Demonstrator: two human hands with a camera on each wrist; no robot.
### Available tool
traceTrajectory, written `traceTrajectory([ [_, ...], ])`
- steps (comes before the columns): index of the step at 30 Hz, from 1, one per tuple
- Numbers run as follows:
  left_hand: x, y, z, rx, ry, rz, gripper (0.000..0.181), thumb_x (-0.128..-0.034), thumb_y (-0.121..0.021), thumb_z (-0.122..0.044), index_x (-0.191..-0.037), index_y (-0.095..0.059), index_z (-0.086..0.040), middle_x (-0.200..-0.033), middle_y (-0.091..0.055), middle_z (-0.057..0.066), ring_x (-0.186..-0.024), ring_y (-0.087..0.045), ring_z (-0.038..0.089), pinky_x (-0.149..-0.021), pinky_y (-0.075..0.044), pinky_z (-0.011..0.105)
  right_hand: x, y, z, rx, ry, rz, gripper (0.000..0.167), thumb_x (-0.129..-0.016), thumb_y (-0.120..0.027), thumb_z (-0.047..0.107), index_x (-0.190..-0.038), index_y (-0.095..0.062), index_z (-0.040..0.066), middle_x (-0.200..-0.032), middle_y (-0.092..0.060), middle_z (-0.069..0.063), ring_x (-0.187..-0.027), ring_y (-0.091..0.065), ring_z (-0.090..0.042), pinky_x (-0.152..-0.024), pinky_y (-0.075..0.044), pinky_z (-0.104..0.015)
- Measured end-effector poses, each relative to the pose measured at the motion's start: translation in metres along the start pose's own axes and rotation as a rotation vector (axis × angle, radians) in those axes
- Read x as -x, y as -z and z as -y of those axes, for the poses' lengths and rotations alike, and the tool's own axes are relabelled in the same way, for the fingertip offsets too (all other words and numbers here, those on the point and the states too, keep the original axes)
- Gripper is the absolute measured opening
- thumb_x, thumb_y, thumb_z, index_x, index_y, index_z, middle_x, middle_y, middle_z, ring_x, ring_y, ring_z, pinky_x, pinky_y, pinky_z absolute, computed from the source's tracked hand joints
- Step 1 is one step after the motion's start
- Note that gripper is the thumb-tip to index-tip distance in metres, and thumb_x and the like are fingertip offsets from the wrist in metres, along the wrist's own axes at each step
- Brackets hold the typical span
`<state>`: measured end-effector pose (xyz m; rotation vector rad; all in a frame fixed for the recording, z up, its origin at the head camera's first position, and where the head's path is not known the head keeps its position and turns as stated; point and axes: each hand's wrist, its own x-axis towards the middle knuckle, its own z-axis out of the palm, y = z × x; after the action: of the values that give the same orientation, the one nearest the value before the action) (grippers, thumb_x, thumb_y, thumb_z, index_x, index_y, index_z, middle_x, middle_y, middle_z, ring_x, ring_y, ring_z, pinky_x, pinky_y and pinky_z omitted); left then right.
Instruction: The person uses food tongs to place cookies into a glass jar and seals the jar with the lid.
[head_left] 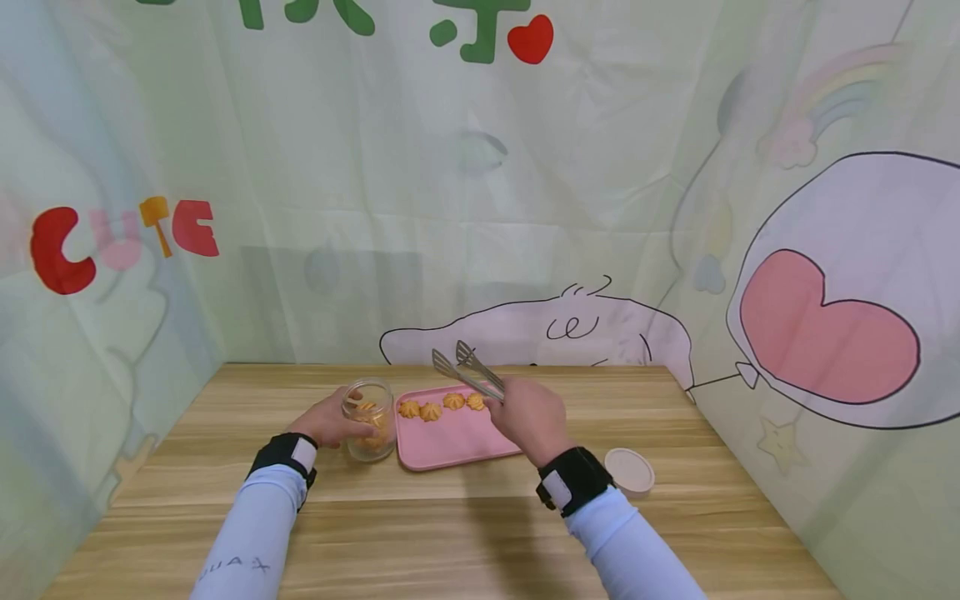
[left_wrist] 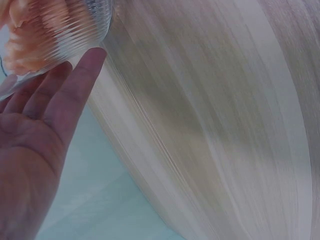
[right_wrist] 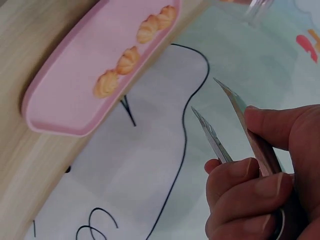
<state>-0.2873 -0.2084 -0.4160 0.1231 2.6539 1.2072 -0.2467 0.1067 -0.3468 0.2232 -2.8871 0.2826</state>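
Note:
On the left, my left hand [head_left: 330, 419] holds a clear glass jar [head_left: 371, 451], the thumb across its near side and the fingers behind. Golden piped cookies [left_wrist: 30, 52] fill part of the jar, whose mouth is uncovered. My right hand [head_left: 534, 417] grips metal serving tongs [head_left: 467, 379] above the right part of a pink tray [head_left: 457, 446]. In the right wrist view the tips of the tongs [right_wrist: 216, 137] are spread apart with nothing between them. Several cookies [head_left: 431, 412] lie in a row along the tray's far side.
A round white lid [head_left: 630, 472] lies on the wooden table [head_left: 390, 533] right of the tray, close to my right wrist. A printed cloth backdrop [head_left: 337, 292] rises behind the table's far edge and along both sides.

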Motion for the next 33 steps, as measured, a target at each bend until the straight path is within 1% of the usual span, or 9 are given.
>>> traceTrajectory([
  [4, 0.0, 0.0, 0.0, 0.007, 0.008, -0.001, 0.085, -0.0779, -0.084, -0.034, -0.139, -0.037, 0.003, -0.139, -0.043, 0.032, -0.112, -0.054, 0.041, -0.076, -0.055, 0.047, -0.002, -0.005, -0.009, 0.008, -0.043, 0.031, 0.029, -0.09, -0.071, 0.04, -0.086, -0.069, 0.011, -0.067, -0.058, -0.002, -0.057, -0.053, -0.019, -0.046, -0.042, -0.034],
  [6, 0.0, 0.0, 0.0, 0.01, 0.015, -0.003, 0.085, -0.0779, -0.084, -0.034, -0.139, -0.038, 0.002, -0.14, -0.043, 0.031, -0.112, -0.054, 0.041, -0.076, -0.055, 0.046, -0.003, -0.008, -0.013, 0.018, -0.062, 0.043, 0.032, -0.09, -0.071, 0.039, -0.079, -0.066, 0.01, -0.064, -0.056, -0.003, -0.055, -0.053, -0.019, -0.045, -0.041, -0.034],
  [11, 0.001, 0.0, -0.002, 0.007, 0.018, -0.005, 0.084, -0.0786, -0.084, -0.032, -0.14, -0.038, 0.002, -0.14, -0.043, 0.03, -0.112, -0.054, 0.04, -0.075, -0.055, 0.045, -0.003, -0.019, -0.023, 0.052, -0.084, 0.04, 0.037, -0.088, -0.071, 0.04, -0.071, -0.061, 0.01, -0.06, -0.052, -0.002, -0.053, -0.051, -0.019, -0.045, -0.041, -0.034],
  [15, 0.002, 0.001, -0.003, 0.02, 0.02, 0.002, 0.085, -0.0774, -0.084, -0.033, -0.139, -0.038, 0.003, -0.14, -0.043, 0.031, -0.112, -0.054, 0.04, -0.075, -0.055, 0.045, -0.003, -0.028, -0.029, 0.064, -0.108, 0.056, 0.037, -0.088, -0.072, 0.04, -0.071, -0.063, 0.008, -0.06, -0.053, -0.003, -0.054, -0.052, -0.02, -0.046, -0.044, -0.036],
  [20, 0.002, 0.003, -0.003, 0.024, 0.008, 0.016, 0.09, -0.0733, -0.086, -0.041, -0.137, -0.039, 0.002, -0.139, -0.044, 0.03, -0.111, -0.054, 0.039, -0.073, -0.055, 0.042, -0.005, -0.039, -0.034, 0.067, -0.166, 0.121, 0.036, -0.088, -0.071, 0.04, -0.077, -0.068, 0.006, -0.064, -0.056, -0.005, -0.057, -0.054, -0.021, -0.05, -0.046, -0.038],
  [22, 0.001, 0.003, -0.003, 0.019, 0.003, 0.019, 0.092, -0.0726, -0.086, -0.043, -0.137, -0.039, 0.002, -0.139, -0.044, 0.031, -0.111, -0.055, 0.039, -0.072, -0.055, 0.041, -0.004, -0.044, -0.035, 0.063, -0.185, 0.14, 0.036, -0.088, -0.071, 0.04, -0.076, -0.068, 0.006, -0.065, -0.057, -0.005, -0.058, -0.054, -0.021, -0.051, -0.047, -0.039],
  [24, 0.0, 0.002, -0.002, 0.021, 0.007, 0.016, 0.092, -0.0727, -0.087, -0.043, -0.137, -0.039, 0.002, -0.14, -0.044, 0.03, -0.111, -0.055, 0.039, -0.073, -0.055, 0.041, -0.002, -0.049, -0.034, 0.054, -0.189, 0.151, 0.036, -0.088, -0.072, 0.038, -0.074, -0.066, 0.006, -0.064, -0.057, -0.005, -0.058, -0.054, -0.021, -0.051, -0.047, -0.039],
  [28, 0.001, 0.001, -0.003, 0.016, 0.016, 0.001, 0.087, -0.0762, -0.085, -0.036, -0.139, -0.039, 0.002, -0.141, -0.043, 0.03, -0.113, -0.054, 0.04, -0.075, -0.055, 0.044, 0.004, -0.058, -0.031, 0.051, -0.172, 0.157, 0.034, -0.09, -0.071, 0.035, -0.074, -0.064, 0.005, -0.065, -0.057, -0.005, -0.057, -0.055, -0.021, -0.05, -0.047, -0.039],
  [33, 0.001, -0.001, -0.002, -0.01, 0.011, -0.009, 0.083, -0.0787, -0.083, -0.032, -0.139, -0.038, 0.002, -0.141, -0.044, 0.03, -0.112, -0.055, 0.038, -0.074, -0.055, 0.043, 0.009, -0.068, -0.026, 0.078, -0.126, 0.089, 0.033, -0.09, -0.072, 0.032, -0.075, -0.064, 0.004, -0.065, -0.057, -0.006, -0.056, -0.054, -0.019, -0.049, -0.049, -0.039],
])
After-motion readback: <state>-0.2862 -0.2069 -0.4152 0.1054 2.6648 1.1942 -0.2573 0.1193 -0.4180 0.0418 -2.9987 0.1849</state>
